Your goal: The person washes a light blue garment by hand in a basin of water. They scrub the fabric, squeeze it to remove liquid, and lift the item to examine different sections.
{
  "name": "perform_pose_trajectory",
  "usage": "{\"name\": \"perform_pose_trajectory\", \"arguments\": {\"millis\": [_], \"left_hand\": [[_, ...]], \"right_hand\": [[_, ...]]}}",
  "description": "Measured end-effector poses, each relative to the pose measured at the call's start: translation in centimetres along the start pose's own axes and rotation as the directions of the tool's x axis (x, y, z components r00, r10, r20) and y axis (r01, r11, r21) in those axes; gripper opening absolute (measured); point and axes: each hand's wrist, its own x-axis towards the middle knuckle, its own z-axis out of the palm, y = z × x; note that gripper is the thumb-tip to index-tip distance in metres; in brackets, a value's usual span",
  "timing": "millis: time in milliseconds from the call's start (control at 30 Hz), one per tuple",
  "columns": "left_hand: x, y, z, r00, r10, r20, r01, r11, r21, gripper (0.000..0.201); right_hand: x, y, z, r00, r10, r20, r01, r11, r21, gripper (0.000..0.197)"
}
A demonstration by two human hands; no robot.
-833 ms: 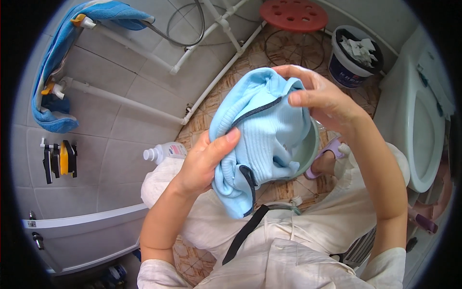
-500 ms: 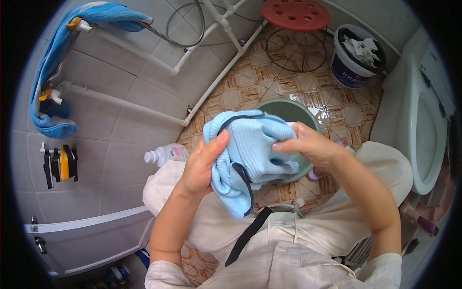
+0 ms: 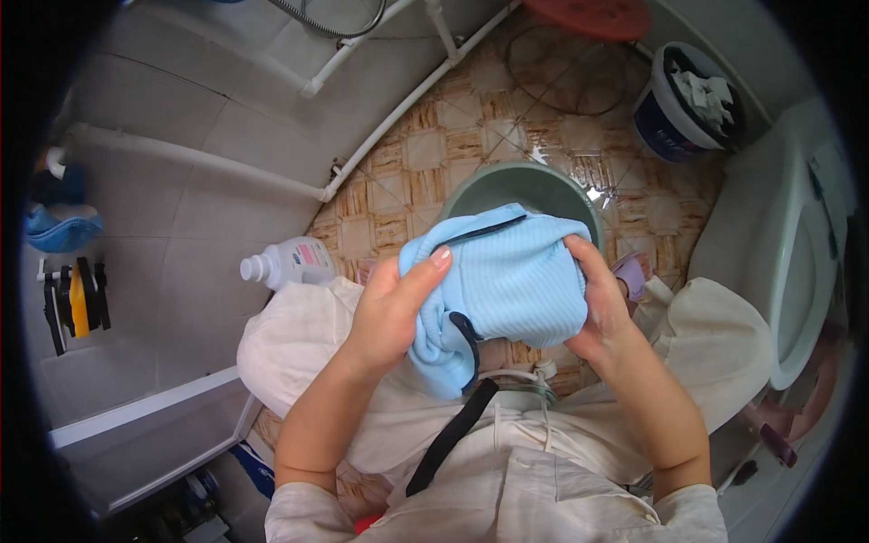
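Observation:
Both my hands hold a light blue ribbed garment with dark trim, bunched over the near side of a grey-green basin. My left hand grips its left end, the thumb lying on top beside the dark trim. At the other end, my right hand has the thumb on the cloth's edge and the fingers underneath, mostly hidden by it. The garment covers much of the basin, so its contents are largely out of sight.
A white bottle stands left, beside my knee. Far right are a red stool and a bucket of crumpled paper. A toilet is on the right. White pipes run along the tiled wall.
My right hand has moved from on top of the cloth to its right edge, and the garment is spread flatter. The view has shifted, showing more of the basin.

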Motion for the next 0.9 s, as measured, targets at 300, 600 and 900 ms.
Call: {"name": "perform_pose_trajectory", "arguments": {"millis": [300, 600, 900], "left_hand": [[-0.13, -0.09, -0.55, 0.997, -0.054, -0.06, 0.054, 0.999, -0.008, 0.034], [0.0, 0.13, -0.37, 0.999, -0.033, -0.003, 0.033, 0.999, -0.017, 0.036], [0.32, -0.06, -0.45, 0.995, -0.091, 0.041, 0.089, 0.995, 0.052, 0.041]], "right_hand": [[0.29, 0.05, 0.2, 0.997, 0.072, -0.034, -0.071, 0.997, 0.007, 0.048], [0.38, -0.05, 0.35, 0.995, 0.072, -0.075, -0.073, 0.997, -0.011, 0.049], [-0.26, -0.2, -0.08, 0.997, 0.036, 0.062, -0.04, 0.997, 0.061, 0.049]]}}
